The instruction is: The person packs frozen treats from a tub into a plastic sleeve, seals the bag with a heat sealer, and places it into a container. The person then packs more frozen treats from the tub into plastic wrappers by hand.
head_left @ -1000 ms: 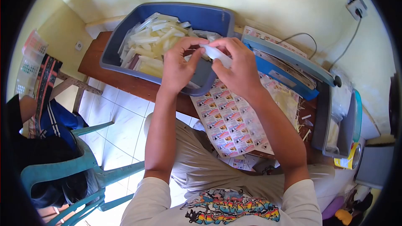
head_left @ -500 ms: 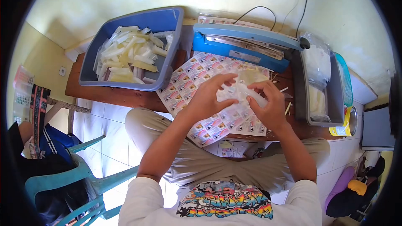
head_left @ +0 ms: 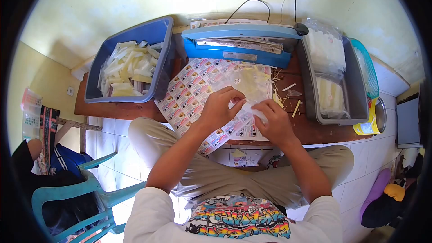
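A clear plastic bag [head_left: 240, 83] lies on the printed paper sheet [head_left: 186, 92] in front of me. My left hand [head_left: 223, 106] is closed, thumb and forefinger pinched at the bag's near edge. Just to its right, my right hand [head_left: 273, 120] has its fingers curled round a whitish translucent plastic packet [head_left: 259, 115], most of which the fingers hide. The two hands are close together but apart. Behind them stands a blue bag sealer [head_left: 236, 54] with its long arm over the base.
At the left, a blue-grey tub [head_left: 165, 47] holds many pale packets [head_left: 128, 65]. A grey tub [head_left: 317, 108] with bagged packs [head_left: 330, 96] stands at the right, beside a yellow can [head_left: 366, 123]. Thin pale scraps [head_left: 279, 99] lie on the wooden table [head_left: 117, 106]. A green chair [head_left: 67, 193] is at lower left.
My left hand has gone from spread fingers to a pinch. Both hands have drawn closer together and lower. The camera view has shifted, so the sealer and tubs appear further left.
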`<state>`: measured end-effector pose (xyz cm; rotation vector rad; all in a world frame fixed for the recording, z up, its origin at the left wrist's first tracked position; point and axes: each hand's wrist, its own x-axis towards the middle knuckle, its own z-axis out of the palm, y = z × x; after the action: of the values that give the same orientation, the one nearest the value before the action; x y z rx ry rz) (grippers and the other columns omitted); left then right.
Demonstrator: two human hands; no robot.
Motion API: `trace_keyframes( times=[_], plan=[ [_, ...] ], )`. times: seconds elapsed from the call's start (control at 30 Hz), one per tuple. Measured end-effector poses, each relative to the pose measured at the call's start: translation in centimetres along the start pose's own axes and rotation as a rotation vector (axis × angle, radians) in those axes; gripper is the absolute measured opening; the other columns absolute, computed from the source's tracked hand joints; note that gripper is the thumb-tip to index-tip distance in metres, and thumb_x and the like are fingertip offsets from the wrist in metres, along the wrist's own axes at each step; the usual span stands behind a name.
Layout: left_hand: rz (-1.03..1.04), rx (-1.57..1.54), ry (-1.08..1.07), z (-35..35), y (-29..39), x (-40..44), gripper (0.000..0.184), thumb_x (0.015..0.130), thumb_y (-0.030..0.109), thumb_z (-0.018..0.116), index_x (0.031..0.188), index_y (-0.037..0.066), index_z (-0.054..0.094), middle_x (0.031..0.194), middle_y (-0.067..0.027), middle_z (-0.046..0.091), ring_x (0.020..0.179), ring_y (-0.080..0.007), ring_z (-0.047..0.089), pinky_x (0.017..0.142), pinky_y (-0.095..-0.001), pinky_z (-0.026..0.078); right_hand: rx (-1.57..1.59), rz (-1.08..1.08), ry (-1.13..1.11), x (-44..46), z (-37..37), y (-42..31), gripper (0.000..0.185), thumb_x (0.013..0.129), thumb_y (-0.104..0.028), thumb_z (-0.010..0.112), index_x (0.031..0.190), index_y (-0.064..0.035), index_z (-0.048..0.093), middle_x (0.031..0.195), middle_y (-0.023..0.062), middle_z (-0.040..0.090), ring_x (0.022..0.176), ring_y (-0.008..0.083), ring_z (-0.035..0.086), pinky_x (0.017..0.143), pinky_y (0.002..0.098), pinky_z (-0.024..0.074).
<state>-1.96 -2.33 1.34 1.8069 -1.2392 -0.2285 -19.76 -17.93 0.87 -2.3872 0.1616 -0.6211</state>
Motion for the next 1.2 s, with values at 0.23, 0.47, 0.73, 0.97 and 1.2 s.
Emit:
trace_keyframes(
  times=[0.23, 0.47, 0.73, 0.97, 1.2],
  plan=[
    [0.055, -0.008, -0.036, 0.9, -1.0, -0.2, 0.013, 0.092, 0.009, 0.084, 0.103, 0.006, 0.079, 0.114, -0.0123, 0.075, 0.101, -0.0292, 0.074, 0.086, -0.0396, 0.059, -0.262, 0.065, 0.191, 2.9, 2.5, 2.0, 0.023, 0.088, -0.012, 0.082, 0.109, -0.0106, 0.071, 0.106, 0.0096, 0.072, 0.097, 0.0324, 0.073, 0.084, 0.0441, 0.061],
    [0.024, -0.033, -0.061, 1.6, -3.1, -0.1, 0.012, 0.094, 0.006, 0.079, 0.106, 0.007, 0.076, 0.141, -0.0198, 0.069, 0.133, -0.039, 0.064, 0.11, -0.0473, 0.053, -0.265, 0.142, 0.117, 3.6, 5.0, 2.7, 0.025, 0.089, -0.011, 0.079, 0.113, -0.0092, 0.072, 0.116, 0.0087, 0.071, 0.098, 0.0324, 0.074, 0.083, 0.0455, 0.0616],
    [0.009, 0.013, -0.087, 1.8, -3.5, -0.5, 0.011, 0.096, 0.004, 0.074, 0.107, 0.005, 0.07, 0.143, -0.022, 0.068, 0.131, -0.0426, 0.063, 0.112, -0.0485, 0.051, -0.236, 0.103, -0.027, 3.1, 5.7, 1.1, 0.052, 0.087, -0.006, 0.075, 0.137, 0.0047, 0.067, 0.133, 0.0172, 0.066, 0.119, 0.0366, 0.066, 0.098, 0.0461, 0.0579],
    [0.005, 0.007, -0.088, 1.3, -3.6, -0.5, 0.016, 0.094, 0.008, 0.078, 0.108, 0.007, 0.071, 0.14, -0.0214, 0.069, 0.132, -0.0421, 0.063, 0.11, -0.0486, 0.053, -0.319, 0.085, -0.134, 3.4, 3.9, 0.5, 0.062, 0.082, -0.005, 0.079, 0.141, -0.0005, 0.062, 0.137, 0.0172, 0.064, 0.117, 0.0363, 0.063, 0.1, 0.0465, 0.0554],
    [0.028, 0.14, -0.018, 0.9, -2.8, -0.6, 0.022, 0.09, 0.012, 0.083, 0.107, 0.008, 0.071, 0.135, -0.0175, 0.071, 0.129, -0.0395, 0.065, 0.108, -0.0475, 0.055, -0.343, 0.108, 0.01, 3.9, 3.1, 1.8, 0.069, 0.074, -0.012, 0.093, 0.136, -0.0092, 0.064, 0.143, 0.0128, 0.059, 0.125, 0.0347, 0.059, 0.105, 0.049, 0.0488]
  ],
)
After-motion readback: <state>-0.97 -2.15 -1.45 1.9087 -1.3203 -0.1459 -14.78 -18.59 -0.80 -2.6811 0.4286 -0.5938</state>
